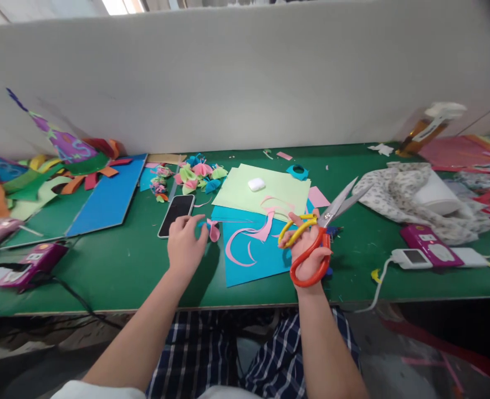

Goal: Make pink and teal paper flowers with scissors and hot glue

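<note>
My left hand (186,241) is beside the black-screened phone (177,215), its fingertips pinched at a small pink and blue folded paper piece (214,230). My right hand (306,249) holds a pair of scissors (327,219) with one yellow and one red handle loop; the fingers pass through the loops. The blades are spread and point up and right, away from me. Under and beside the scissors lies a blue paper sheet (245,271) with curved pink paper offcuts (233,249). Behind it is a pale green sheet (232,191) carrying a white earbud case (256,184).
Pink, green and blue paper petals (201,173) are heaped behind the phone. A blue board (103,199) and a purple cone hat (72,147) are at left. At right are a patterned cloth (388,191), a bottle (425,133) and a purple power strip (432,249) with cables.
</note>
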`<action>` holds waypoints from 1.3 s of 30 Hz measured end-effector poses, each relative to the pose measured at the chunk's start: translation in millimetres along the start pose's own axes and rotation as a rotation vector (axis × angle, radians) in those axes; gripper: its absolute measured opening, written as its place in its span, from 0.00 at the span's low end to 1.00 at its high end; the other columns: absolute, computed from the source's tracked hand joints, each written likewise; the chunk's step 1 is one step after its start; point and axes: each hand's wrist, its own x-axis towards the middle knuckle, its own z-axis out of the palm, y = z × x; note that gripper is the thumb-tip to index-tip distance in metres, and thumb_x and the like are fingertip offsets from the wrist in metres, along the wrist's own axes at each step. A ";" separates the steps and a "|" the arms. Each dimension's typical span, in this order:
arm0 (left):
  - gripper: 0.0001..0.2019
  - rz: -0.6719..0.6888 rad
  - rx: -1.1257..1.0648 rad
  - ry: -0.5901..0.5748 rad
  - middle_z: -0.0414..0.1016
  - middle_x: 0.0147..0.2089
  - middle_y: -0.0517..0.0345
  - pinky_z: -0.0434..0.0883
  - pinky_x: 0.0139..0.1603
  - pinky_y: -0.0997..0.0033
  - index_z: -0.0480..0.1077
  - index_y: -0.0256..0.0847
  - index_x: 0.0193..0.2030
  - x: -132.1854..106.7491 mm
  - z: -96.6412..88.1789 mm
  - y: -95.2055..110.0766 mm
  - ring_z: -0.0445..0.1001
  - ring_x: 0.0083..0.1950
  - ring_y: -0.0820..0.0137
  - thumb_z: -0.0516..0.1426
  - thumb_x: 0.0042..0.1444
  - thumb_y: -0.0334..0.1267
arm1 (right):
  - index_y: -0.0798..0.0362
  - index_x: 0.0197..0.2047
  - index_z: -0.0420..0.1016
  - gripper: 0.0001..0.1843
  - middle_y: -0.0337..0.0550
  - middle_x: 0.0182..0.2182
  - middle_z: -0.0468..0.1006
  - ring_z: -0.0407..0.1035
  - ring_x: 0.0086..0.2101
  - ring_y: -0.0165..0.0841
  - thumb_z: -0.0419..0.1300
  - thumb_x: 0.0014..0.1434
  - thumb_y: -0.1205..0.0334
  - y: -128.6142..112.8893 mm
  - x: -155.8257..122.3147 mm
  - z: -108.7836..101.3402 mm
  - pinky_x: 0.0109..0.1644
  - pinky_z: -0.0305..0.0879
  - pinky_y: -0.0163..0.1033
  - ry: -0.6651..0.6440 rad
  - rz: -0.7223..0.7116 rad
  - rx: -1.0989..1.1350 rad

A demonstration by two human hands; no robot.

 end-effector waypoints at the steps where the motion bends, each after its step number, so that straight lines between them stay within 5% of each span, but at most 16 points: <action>1: 0.17 0.044 -0.010 -0.008 0.67 0.46 0.45 0.62 0.51 0.59 0.68 0.36 0.50 0.2 1.5 10.2 0.65 0.51 0.58 0.47 0.60 0.42 | 0.43 0.63 0.47 0.49 0.53 0.53 0.66 0.65 0.24 0.30 0.42 0.43 0.23 -1.0 0.1 1.0 0.25 0.65 0.40 0.026 -0.006 0.039; 6: 0.09 0.373 -0.083 -0.315 0.72 0.37 0.59 0.65 0.42 0.73 0.73 0.46 0.39 1.6 31.2 67.3 0.69 0.41 0.69 0.53 0.58 0.42 | 0.43 0.62 0.50 0.48 0.51 0.51 0.67 0.64 0.22 0.28 0.43 0.44 0.24 -3.0 1.4 1.1 0.23 0.64 0.40 0.058 -0.028 0.077; 10: 0.08 0.390 -0.051 -0.404 0.72 0.32 0.58 0.63 0.34 0.74 0.73 0.44 0.35 7.2 58.9 90.2 0.70 0.37 0.68 0.53 0.57 0.40 | 0.41 0.62 0.50 0.47 0.51 0.52 0.66 0.65 0.24 0.29 0.43 0.44 0.24 -3.4 2.4 -1.9 0.23 0.65 0.40 0.061 -0.028 0.081; 18: 0.12 0.313 0.006 -0.437 0.70 0.33 0.55 0.62 0.34 0.73 0.72 0.44 0.39 11.0 64.7 91.6 0.70 0.37 0.66 0.53 0.57 0.47 | 0.42 0.62 0.50 0.47 0.51 0.53 0.65 0.65 0.25 0.30 0.44 0.44 0.24 -5.0 4.5 -4.0 0.25 0.67 0.41 0.088 -0.020 0.110; 24: 0.20 0.323 -0.039 -0.432 0.70 0.44 0.50 0.63 0.44 0.67 0.63 0.43 0.56 4.6 64.1 93.1 0.68 0.46 0.61 0.55 0.57 0.41 | 0.42 0.62 0.49 0.48 0.52 0.53 0.65 0.65 0.25 0.30 0.44 0.44 0.24 -7.5 5.6 -4.1 0.24 0.66 0.41 0.099 0.005 0.124; 32: 0.15 0.260 -0.209 -0.514 0.74 0.30 0.63 0.64 0.30 0.77 0.66 0.44 0.50 26.5 66.4 82.9 0.72 0.31 0.72 0.55 0.54 0.33 | 0.42 0.61 0.51 0.46 0.50 0.51 0.67 0.66 0.24 0.30 0.45 0.44 0.25 -6.6 5.9 -5.3 0.25 0.66 0.41 0.089 0.009 0.124; 39: 0.12 0.267 -0.157 -0.367 0.72 0.39 0.52 0.66 0.39 0.70 0.66 0.39 0.48 34.3 54.2 90.1 0.71 0.41 0.66 0.49 0.58 0.33 | 0.43 0.61 0.52 0.44 0.49 0.47 0.70 0.65 0.23 0.30 0.43 0.47 0.26 -10.6 6.9 -4.6 0.23 0.65 0.40 0.108 0.007 0.136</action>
